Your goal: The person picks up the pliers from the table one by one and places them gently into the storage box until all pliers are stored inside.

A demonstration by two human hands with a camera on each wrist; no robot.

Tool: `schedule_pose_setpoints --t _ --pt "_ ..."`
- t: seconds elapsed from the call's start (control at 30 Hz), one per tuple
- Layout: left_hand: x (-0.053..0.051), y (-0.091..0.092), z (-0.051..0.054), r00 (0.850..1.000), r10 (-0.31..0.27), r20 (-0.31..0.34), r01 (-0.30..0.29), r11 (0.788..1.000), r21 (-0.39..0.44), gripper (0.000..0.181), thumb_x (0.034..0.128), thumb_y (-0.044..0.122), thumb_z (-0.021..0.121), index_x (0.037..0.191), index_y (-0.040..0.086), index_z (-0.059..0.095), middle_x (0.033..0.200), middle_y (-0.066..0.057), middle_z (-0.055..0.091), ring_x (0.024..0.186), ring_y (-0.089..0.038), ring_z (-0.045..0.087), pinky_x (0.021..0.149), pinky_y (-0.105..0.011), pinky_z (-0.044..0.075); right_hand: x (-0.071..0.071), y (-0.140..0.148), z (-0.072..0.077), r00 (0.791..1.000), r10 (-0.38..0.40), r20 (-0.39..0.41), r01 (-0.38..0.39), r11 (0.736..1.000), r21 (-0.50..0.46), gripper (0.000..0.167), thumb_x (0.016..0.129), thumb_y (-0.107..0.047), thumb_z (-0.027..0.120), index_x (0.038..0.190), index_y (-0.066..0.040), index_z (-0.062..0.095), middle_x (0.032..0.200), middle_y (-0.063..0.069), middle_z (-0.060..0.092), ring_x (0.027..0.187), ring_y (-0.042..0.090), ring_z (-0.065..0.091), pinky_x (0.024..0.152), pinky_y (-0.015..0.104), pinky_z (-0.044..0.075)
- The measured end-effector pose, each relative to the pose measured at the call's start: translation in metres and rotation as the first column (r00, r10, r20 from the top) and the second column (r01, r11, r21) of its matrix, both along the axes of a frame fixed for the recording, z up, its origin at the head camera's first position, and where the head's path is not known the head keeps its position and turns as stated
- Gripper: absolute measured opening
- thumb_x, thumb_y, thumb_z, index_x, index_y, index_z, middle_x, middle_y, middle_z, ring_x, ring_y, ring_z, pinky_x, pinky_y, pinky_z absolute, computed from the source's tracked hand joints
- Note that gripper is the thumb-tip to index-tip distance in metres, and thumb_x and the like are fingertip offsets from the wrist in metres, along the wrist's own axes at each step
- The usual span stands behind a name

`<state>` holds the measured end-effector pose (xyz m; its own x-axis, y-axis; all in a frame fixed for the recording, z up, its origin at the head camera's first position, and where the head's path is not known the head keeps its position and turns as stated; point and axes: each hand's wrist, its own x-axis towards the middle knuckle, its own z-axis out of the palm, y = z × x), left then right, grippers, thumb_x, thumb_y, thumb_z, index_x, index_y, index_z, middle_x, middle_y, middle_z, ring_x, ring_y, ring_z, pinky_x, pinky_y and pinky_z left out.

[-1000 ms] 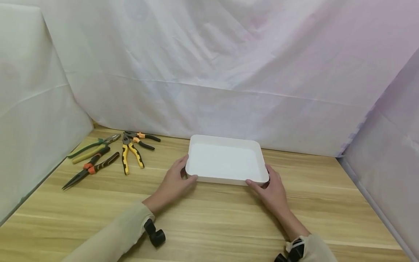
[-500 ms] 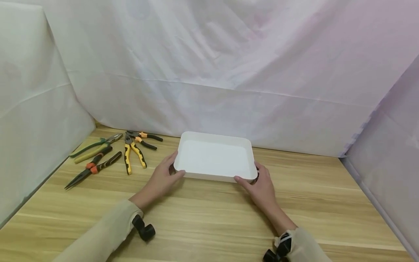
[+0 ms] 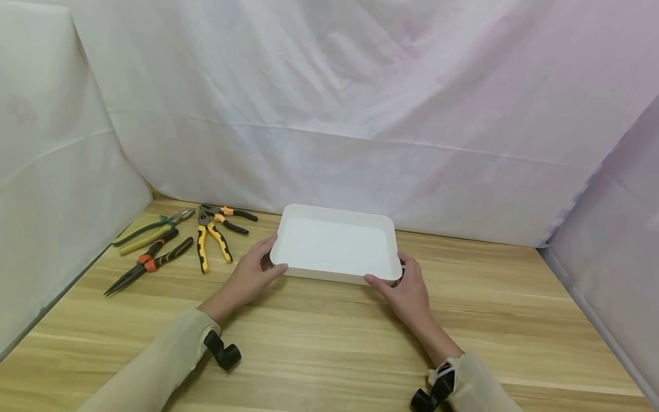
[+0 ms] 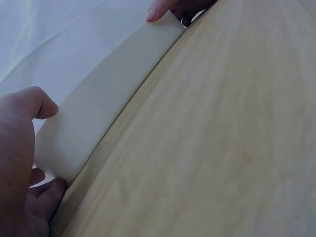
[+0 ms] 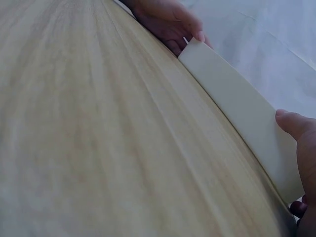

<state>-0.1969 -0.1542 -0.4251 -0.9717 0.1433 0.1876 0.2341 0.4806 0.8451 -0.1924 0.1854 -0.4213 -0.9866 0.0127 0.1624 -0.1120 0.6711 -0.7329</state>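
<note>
A shallow white rectangular tray (image 3: 324, 275) lies level at the back middle of the wooden table, and nothing is in it. My left hand (image 3: 246, 279) grips its near left corner, thumb on the front wall and the other fingers around the side. At the near right corner, my right hand (image 3: 408, 293) holds it the same way. Both wrist views show the front wall of the tray (image 4: 111, 86) from close by, with its lower edge at the table. Some fingertips are hidden behind the side walls.
Left of the tray lie several pliers: green-handled pliers (image 3: 149, 232), long-nose pliers with orange and black grips (image 3: 146, 264), yellow-and-black pliers (image 3: 211, 237) and orange-and-black pliers (image 3: 226, 217). A white cloth (image 3: 329, 137) hangs close behind the tray.
Both hands have moved the tray to the left and slightly back, mostly in the first half second. Their grip looks the same, and the pliers keep their places on the table.
</note>
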Motion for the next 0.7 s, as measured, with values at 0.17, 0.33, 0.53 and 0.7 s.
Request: schedule_pose_setpoints --t 0.17,0.33,0.53,0.7 --pt "-0.0003 -0.0009 0.0 1.0 -0.016 -0.007 0.016 1.0 0.018 0.077 0.0953 0.015 0.07 0.157 -0.004 0.027 0.16 -0.025 0.033 0.145 -0.041 0.042 0.115 -0.047 0.04 0.0004 0.0001 0.0005 1.0 0.003 0.001 -0.003 1.0 0.01 0.098 0.081 -0.053 0.08 0.152 -0.003 0.032 0.143 0.018 0.045 0.129 0.032 0.05 0.106 0.05 0.043" --pt "0.0007 -0.0001 -0.0011 1.0 -0.022 -0.019 0.023 0.999 0.038 0.077 0.0947 0.013 0.07 0.156 -0.005 0.028 0.159 -0.025 0.034 0.144 -0.041 0.043 0.115 -0.047 0.041 0.0008 0.0019 -0.0002 1.0 0.009 0.008 -0.009 1.0 0.013 0.099 0.082 -0.053 0.08 0.153 -0.003 0.032 0.144 0.018 0.045 0.128 0.031 0.05 0.104 0.047 0.043" --pt "0.0004 0.0012 -0.0032 0.999 -0.027 -0.02 0.028 0.998 0.052 0.075 0.0946 0.013 0.07 0.156 -0.005 0.03 0.159 -0.025 0.035 0.144 -0.041 0.043 0.115 -0.047 0.041 0.0017 0.0039 -0.0019 1.0 0.007 0.018 -0.007 1.0 0.024 0.1 0.083 -0.054 0.079 0.153 -0.002 0.031 0.145 0.019 0.045 0.131 0.032 0.049 0.107 0.05 0.042" --pt "0.0 -0.0003 -0.0001 1.0 -0.025 -0.019 0.026 0.998 0.049 0.074 0.0952 0.012 0.069 0.156 -0.005 0.03 0.159 -0.025 0.035 0.142 -0.041 0.045 0.114 -0.048 0.042 -0.0002 0.0032 -0.0016 1.0 0.008 0.02 -0.009 1.0 0.022 0.1 0.083 -0.055 0.078 0.153 -0.003 0.031 0.144 0.018 0.045 0.13 0.032 0.049 0.107 0.05 0.042"
